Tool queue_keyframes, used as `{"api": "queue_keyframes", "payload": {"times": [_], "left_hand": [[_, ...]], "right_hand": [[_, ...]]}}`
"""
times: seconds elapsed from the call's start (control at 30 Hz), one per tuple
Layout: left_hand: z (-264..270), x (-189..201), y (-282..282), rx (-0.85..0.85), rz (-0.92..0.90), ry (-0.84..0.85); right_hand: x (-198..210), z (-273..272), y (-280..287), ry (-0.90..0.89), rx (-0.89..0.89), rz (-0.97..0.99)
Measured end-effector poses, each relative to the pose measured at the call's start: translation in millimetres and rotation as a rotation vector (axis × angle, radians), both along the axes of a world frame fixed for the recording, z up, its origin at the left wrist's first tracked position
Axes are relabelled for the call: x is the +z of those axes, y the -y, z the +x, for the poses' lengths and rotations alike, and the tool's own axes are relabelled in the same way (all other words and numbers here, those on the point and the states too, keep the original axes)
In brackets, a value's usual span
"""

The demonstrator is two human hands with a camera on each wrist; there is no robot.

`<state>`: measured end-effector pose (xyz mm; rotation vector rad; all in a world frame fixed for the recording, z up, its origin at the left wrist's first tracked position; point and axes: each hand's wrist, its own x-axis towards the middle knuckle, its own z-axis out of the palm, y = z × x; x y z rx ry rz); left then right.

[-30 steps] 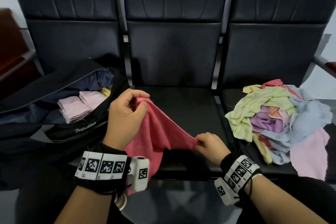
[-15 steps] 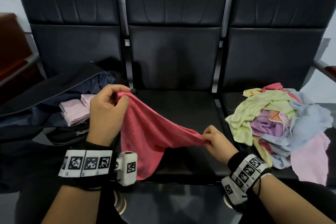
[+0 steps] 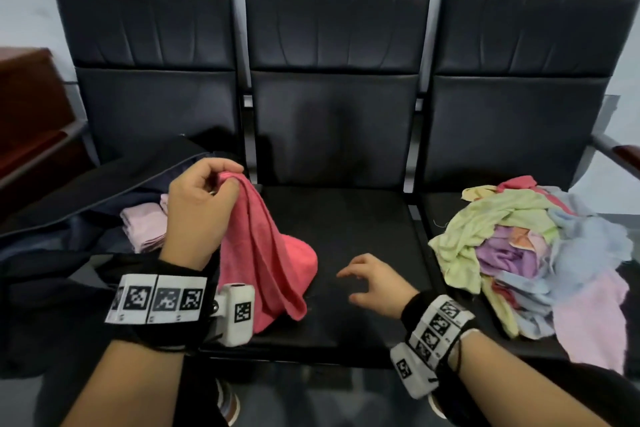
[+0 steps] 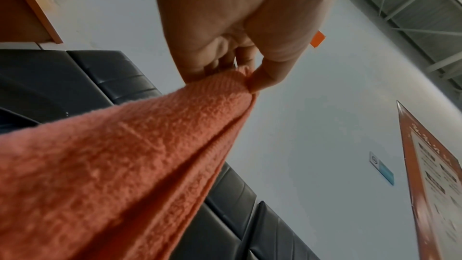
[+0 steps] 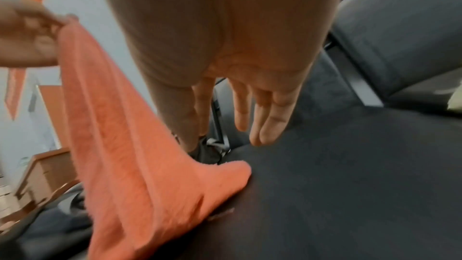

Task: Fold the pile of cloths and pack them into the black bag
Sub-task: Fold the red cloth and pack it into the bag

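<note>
My left hand (image 3: pixel 221 184) pinches one corner of a pink-red cloth (image 3: pixel 266 253) and holds it up; the cloth (image 4: pixel 140 155) hangs down and its lower part rests on the middle seat (image 3: pixel 363 218). The thumb and fingers (image 4: pixel 260 78) clamp the corner. My right hand (image 3: pixel 363 277) hovers open just right of the cloth, fingers (image 5: pixel 270 122) spread, holding nothing. The black bag (image 3: pixel 69 218) lies open on the left seat with folded pale pink cloths (image 3: pixel 145 227) inside. A pile of mixed-colour cloths (image 3: pixel 536 253) sits on the right seat.
Three black padded seats stand in a row against a pale wall. A metal armrest (image 3: pixel 616 152) juts out at the far right. A brown wooden cabinet (image 3: pixel 31 107) is at the far left.
My right hand has let go of the cloth's other corner and pulled back. The cloth, earlier stretched between both hands, now hangs from my left hand, which has risen.
</note>
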<state>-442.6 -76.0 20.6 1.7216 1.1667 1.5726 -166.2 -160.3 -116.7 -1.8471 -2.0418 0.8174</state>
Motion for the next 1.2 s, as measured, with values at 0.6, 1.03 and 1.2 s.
{"api": "queue_keyframes", "payload": {"times": [0.6, 1.03, 1.2], "left_hand": [[-6.8, -5.3, 5.5, -0.039, -0.035, -0.068], [-44.8, -3.8, -15.7, 0.127, -0.035, 0.014], [-57.1, -1.6, -32.9, 0.196, -0.007, 0.009]], "right_hand": [[-62.1, -81.4, 0.8, 0.324, 0.163, 0.155], [30.2, 25.8, -23.7, 0.01, -0.091, 0.475], [107.7, 67.8, -24.7, -0.234, -0.257, 0.646]]}}
